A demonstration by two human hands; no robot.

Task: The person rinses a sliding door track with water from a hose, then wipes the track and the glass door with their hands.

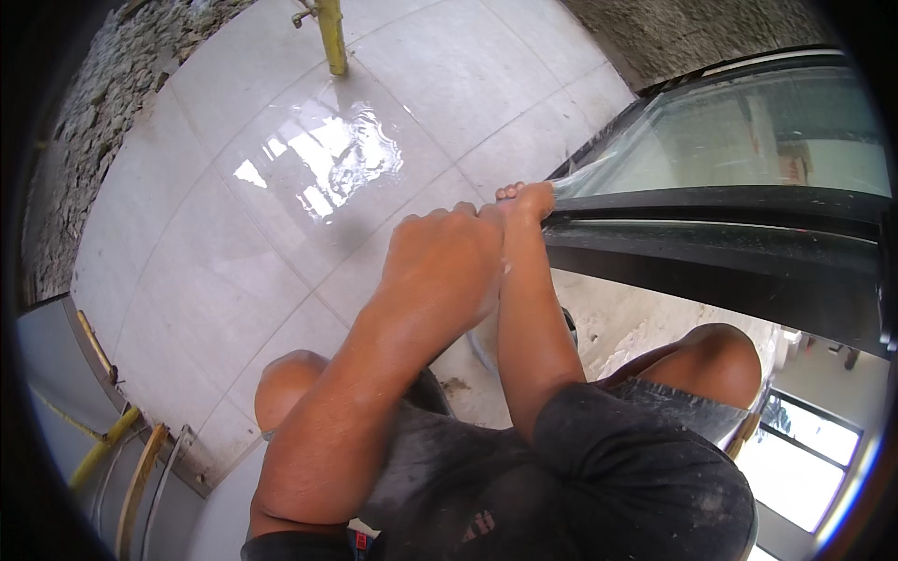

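My left hand is closed in a fist, its back toward me, right beside my right hand. Whatever it grips is hidden beneath the fingers. My right hand is curled closed at the near left corner of a black-framed glass panel; what it holds cannot be made out. From the right hand a clear, whitish streak, which looks like water, fans out over the glass, with small drops around it. Both forearms reach forward between my bent knees.
A rippled puddle lies on the pale tiled floor. A yellow post with a tap stands beyond it. Rough stone wall borders the left. Yellow and wooden bars are at lower left, a bright window at lower right.
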